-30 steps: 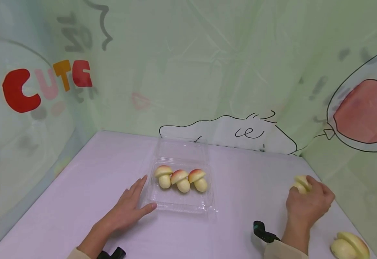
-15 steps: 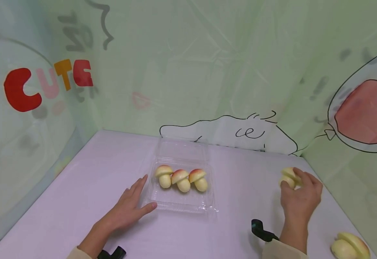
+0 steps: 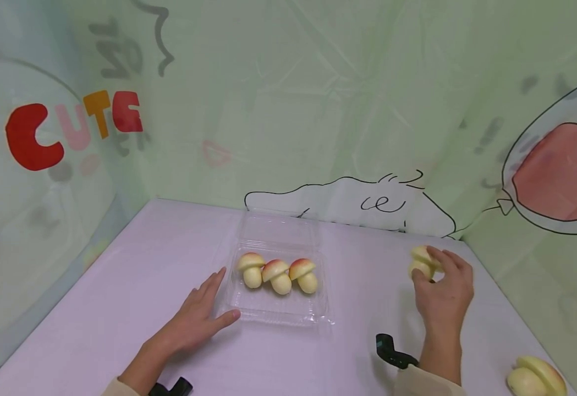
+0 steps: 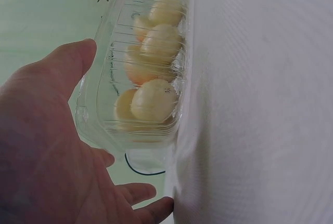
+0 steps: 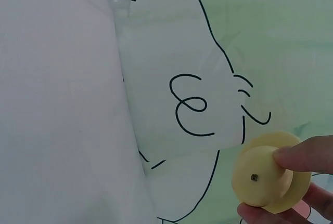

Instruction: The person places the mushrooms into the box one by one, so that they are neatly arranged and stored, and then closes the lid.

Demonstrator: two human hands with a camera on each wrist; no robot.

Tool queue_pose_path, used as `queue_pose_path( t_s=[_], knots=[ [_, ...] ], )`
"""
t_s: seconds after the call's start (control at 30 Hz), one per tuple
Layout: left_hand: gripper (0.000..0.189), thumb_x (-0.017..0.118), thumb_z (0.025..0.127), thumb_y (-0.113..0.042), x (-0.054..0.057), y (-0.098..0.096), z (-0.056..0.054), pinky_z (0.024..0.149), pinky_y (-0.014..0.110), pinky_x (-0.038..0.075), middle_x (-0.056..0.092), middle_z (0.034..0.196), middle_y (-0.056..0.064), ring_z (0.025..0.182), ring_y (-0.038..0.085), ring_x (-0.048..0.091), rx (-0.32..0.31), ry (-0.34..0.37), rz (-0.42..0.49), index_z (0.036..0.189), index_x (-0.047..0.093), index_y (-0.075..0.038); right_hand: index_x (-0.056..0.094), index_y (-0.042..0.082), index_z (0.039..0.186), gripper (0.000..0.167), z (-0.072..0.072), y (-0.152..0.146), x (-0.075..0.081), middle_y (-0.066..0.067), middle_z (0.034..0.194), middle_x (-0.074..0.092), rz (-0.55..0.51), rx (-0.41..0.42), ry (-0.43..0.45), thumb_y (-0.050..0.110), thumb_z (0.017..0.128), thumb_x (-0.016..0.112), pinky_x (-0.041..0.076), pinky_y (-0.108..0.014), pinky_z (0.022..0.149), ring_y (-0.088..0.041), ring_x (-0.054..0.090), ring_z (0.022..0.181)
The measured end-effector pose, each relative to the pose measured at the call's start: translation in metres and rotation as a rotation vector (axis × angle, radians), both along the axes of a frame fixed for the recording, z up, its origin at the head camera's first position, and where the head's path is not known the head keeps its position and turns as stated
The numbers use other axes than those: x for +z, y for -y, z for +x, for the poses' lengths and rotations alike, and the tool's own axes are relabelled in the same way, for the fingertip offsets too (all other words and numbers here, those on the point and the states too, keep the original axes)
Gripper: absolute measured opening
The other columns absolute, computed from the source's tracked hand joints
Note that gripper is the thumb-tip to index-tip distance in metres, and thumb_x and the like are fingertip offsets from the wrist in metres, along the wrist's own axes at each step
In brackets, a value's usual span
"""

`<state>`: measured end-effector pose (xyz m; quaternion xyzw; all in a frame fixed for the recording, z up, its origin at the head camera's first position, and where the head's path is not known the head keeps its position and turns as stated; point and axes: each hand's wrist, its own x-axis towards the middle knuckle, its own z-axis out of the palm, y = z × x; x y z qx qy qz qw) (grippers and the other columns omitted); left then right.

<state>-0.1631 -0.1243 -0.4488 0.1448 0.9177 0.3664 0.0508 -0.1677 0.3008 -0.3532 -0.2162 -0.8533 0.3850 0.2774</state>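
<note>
My right hand (image 3: 444,291) pinches a mushroom-shaped toy (image 3: 422,264) above the table's right side. In the right wrist view, this pale yellow mushroom (image 5: 255,177) shows a dark spot on its stem end, with thumb and fingers around it. An open clear plastic clamshell box (image 3: 278,308) lies mid-table with three mushrooms (image 3: 276,275) in a row, caps blushed red. My left hand (image 3: 191,319) is spread at the box's left side, holding nothing. In the left wrist view, its thumb and fingers (image 4: 73,63) are extended beside the box wall (image 4: 88,115).
Another, larger-looking mushroom (image 3: 536,377) lies at the table's near right edge. The box's lid (image 3: 280,228) is folded back toward the rear wall. Printed fabric walls (image 3: 318,110) bound the pale lilac table (image 3: 357,341) at the back and both sides.
My right hand has carried its mushroom leftward and slightly away from me. My left hand, the box and the three mushrooms in it have stayed put.
</note>
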Motion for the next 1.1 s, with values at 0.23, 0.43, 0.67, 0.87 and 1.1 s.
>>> queue_pose_path(
  t_s=[0.23,0.43,0.67,0.87,1.1],
  knots=[
    [0.100,0.060,0.096,-0.065,-0.001,0.000,0.000,0.128,0.065,0.006,0.018,0.172,0.020,0.160,0.040,0.015,-0.002,-0.009,0.002,0.168,0.010,-0.017,0.060,0.005,0.144,0.051,-0.001,0.015,0.003,-0.019,0.157,0.039,0.026,0.055,-0.033,-0.001,0.094,0.064,0.051,-0.061,0.105,-0.045,0.040,0.143],
    [0.101,0.060,0.095,-0.065,0.000,-0.001,0.000,0.128,0.064,0.006,0.017,0.172,0.019,0.160,0.039,0.015,-0.001,-0.002,-0.002,0.168,0.010,-0.018,0.062,0.003,0.141,0.049,-0.003,0.028,0.005,-0.020,0.154,0.042,0.030,0.120,-0.073,-0.004,0.093,0.065,0.052,-0.061,0.104,-0.046,0.042,0.141],
    [0.100,0.061,0.095,-0.063,0.000,-0.002,-0.001,0.128,0.064,0.006,0.018,0.172,0.020,0.160,0.040,0.016,0.003,0.001,-0.004,0.168,0.011,-0.016,0.063,0.000,0.139,0.047,-0.004,0.043,0.009,-0.021,0.151,0.044,0.050,0.173,-0.100,-0.006,0.092,0.066,0.052,-0.062,0.103,-0.047,0.044,0.139],
    [0.100,0.062,0.096,-0.062,0.000,-0.001,-0.001,0.128,0.064,0.006,0.019,0.172,0.020,0.159,0.040,0.016,0.005,-0.002,-0.002,0.168,0.011,-0.015,0.065,-0.001,0.135,0.046,-0.005,0.054,0.010,-0.021,0.148,0.046,0.065,0.237,-0.142,-0.010,0.090,0.066,0.053,-0.062,0.101,-0.047,0.046,0.137],
    [0.100,0.062,0.096,-0.063,0.002,-0.001,0.000,0.128,0.064,0.006,0.019,0.171,0.021,0.159,0.041,0.016,0.007,-0.007,0.001,0.168,0.012,-0.015,0.066,0.001,0.134,0.048,-0.006,0.069,0.009,-0.021,0.147,0.047,0.101,0.300,-0.160,-0.012,0.089,0.068,0.054,-0.062,0.099,-0.045,0.048,0.136]
  ],
)
